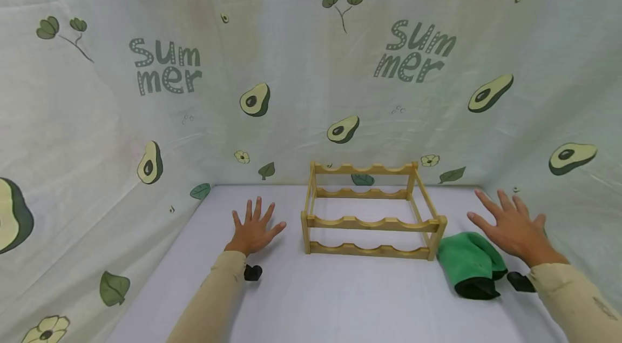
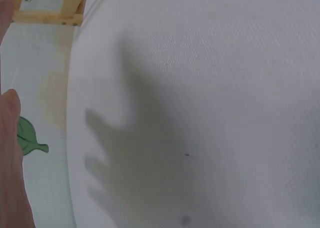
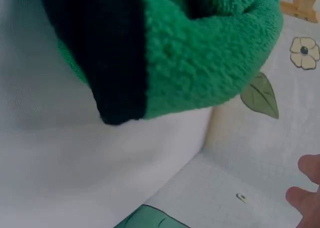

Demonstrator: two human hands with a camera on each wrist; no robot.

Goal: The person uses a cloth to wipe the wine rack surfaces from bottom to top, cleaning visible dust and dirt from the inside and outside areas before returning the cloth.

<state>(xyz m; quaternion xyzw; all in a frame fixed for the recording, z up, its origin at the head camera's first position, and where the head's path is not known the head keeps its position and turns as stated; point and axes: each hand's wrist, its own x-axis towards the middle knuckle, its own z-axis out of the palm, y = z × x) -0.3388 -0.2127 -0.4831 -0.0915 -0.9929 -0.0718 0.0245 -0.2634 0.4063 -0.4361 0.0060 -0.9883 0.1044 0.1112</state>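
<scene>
A wooden rack [image 1: 374,222] with two tiers of scalloped rails stands toward the back of the white table. To its left, my left hand [image 1: 252,232] hovers over the table with fingers spread, casting a shadow that the left wrist view shows; it holds nothing. At the rack's right front corner lies a crumpled green cloth [image 1: 466,259] with a black edge. My right hand [image 1: 517,227] is spread above and to the right of that cloth, also holding nothing. In the right wrist view the green cloth [image 3: 210,62] fills the upper part, apart from the fingertips [image 3: 302,200].
A pale curtain [image 1: 291,62] printed with avocados, leaves and lettering hangs behind the table and along both sides. The white tabletop [image 1: 340,300] stretches in front of the rack. A black wrist mount [image 1: 252,273] sits under the left cuff, another [image 1: 521,281] by the right.
</scene>
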